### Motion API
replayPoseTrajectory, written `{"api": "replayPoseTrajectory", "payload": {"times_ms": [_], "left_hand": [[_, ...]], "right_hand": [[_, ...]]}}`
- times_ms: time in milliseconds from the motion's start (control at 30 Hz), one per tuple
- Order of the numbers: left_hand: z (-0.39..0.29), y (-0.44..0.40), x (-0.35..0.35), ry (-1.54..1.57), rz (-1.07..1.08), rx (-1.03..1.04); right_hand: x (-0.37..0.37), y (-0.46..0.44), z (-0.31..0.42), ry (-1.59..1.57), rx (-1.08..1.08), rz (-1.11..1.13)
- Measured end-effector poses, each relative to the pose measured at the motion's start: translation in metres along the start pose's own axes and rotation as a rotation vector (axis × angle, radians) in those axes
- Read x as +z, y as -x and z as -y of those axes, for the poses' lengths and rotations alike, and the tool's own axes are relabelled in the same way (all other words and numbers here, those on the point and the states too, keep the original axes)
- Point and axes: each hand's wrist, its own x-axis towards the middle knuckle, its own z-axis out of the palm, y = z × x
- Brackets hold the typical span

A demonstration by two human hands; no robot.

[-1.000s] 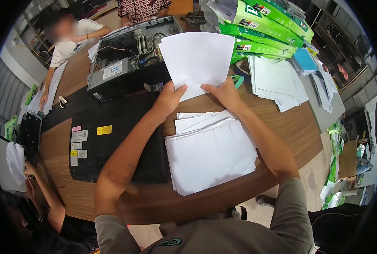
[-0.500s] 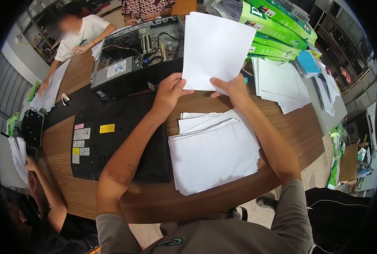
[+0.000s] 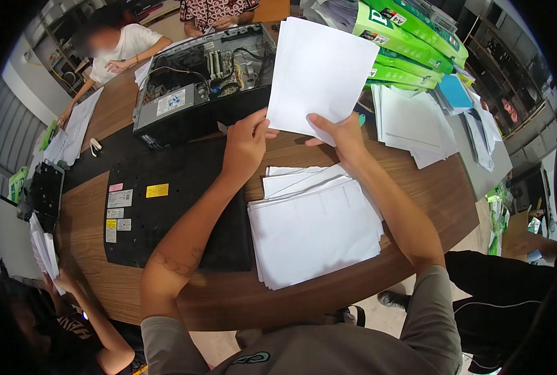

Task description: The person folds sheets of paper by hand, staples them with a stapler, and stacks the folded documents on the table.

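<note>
A thin stack of white paper sheets point(image 3: 322, 75) is held up in front of me, tilted slightly to the right. My right hand point(image 3: 342, 134) grips its lower right part, with the thumb flat on the front sheet. At the lower left corner, the curled fingers of my left hand point(image 3: 248, 140) close on the edge; their tips are partly hidden. Below my hands, a loose pile of white paper point(image 3: 316, 231) lies on the wooden table, its sheets unevenly stacked.
An opened desktop computer case point(image 3: 197, 87) stands behind a flat black panel point(image 3: 178, 212) with stickers. Green paper packs point(image 3: 409, 44) and more sheets point(image 3: 409, 122) are at the right. Co-workers sit around the table point(image 3: 441, 212); one at lower left holds folded paper point(image 3: 44, 250).
My left hand has slid a little left and its thumb has left the front sheet. The stack leans slightly more. The co-worker at lower left has lowered their papers.
</note>
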Motion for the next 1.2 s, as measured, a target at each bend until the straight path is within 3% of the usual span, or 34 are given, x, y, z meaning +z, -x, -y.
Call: {"api": "replayPoseTrajectory", "payload": {"times_ms": [100, 333, 367, 433, 500, 533, 567, 633, 700, 767, 900, 933, 1000, 1133, 1200], "left_hand": [[-0.003, 0.000, 0.000, -0.011, -0.004, -0.010], [0.001, 0.004, 0.000, 0.079, -0.052, -0.047], [0.016, 0.000, -0.006, -0.245, -0.027, 0.115], [0.001, -0.004, -0.003, 0.154, 0.019, 0.065], [0.015, -0.013, -0.014, 0.118, 0.054, -0.039], [0.001, -0.011, -0.009, 0.242, 0.052, -0.028], [-0.011, -0.010, -0.008, 0.356, 0.042, -0.024], [-0.022, -0.007, -0.004, 0.335, 0.042, -0.100], [-0.020, -0.002, -0.006, 0.275, 0.009, -0.205], [-0.005, -0.003, -0.009, 0.191, 0.120, -0.192], [-0.009, 0.005, 0.007, 0.207, -0.047, -0.055], [-0.012, 0.003, 0.001, 0.208, 0.027, -0.146], [-0.014, 0.002, 0.003, 0.230, -0.034, -0.041], [-0.022, 0.002, 0.001, 0.258, 0.060, -0.146], [-0.020, 0.001, 0.004, 0.258, 0.073, -0.066]], "right_hand": [[0.003, 0.001, 0.002, 0.043, 0.061, -0.041], [0.001, -0.001, -0.006, 0.168, -0.021, -0.069], [-0.004, 0.000, -0.006, 0.217, -0.039, -0.045], [-0.011, -0.003, -0.011, 0.274, -0.050, 0.020], [-0.007, 0.003, -0.002, 0.250, -0.018, 0.040], [-0.011, -0.003, -0.015, 0.196, -0.049, 0.079], [-0.016, -0.010, -0.031, 0.355, -0.093, 0.024], [-0.014, -0.006, -0.022, 0.407, -0.236, 0.126], [-0.013, -0.005, -0.028, 0.454, -0.229, 0.084], [-0.002, 0.002, -0.024, 0.586, -0.234, 0.034], [0.006, 0.007, -0.021, 0.653, -0.313, 0.044], [0.009, 0.008, -0.015, 0.470, -0.260, 0.104], [0.009, 0.007, -0.002, 0.306, 0.026, 0.111], [0.010, 0.003, -0.004, 0.138, 0.062, 0.124], [0.015, 0.006, -0.006, 0.311, -0.116, 0.017]]}}
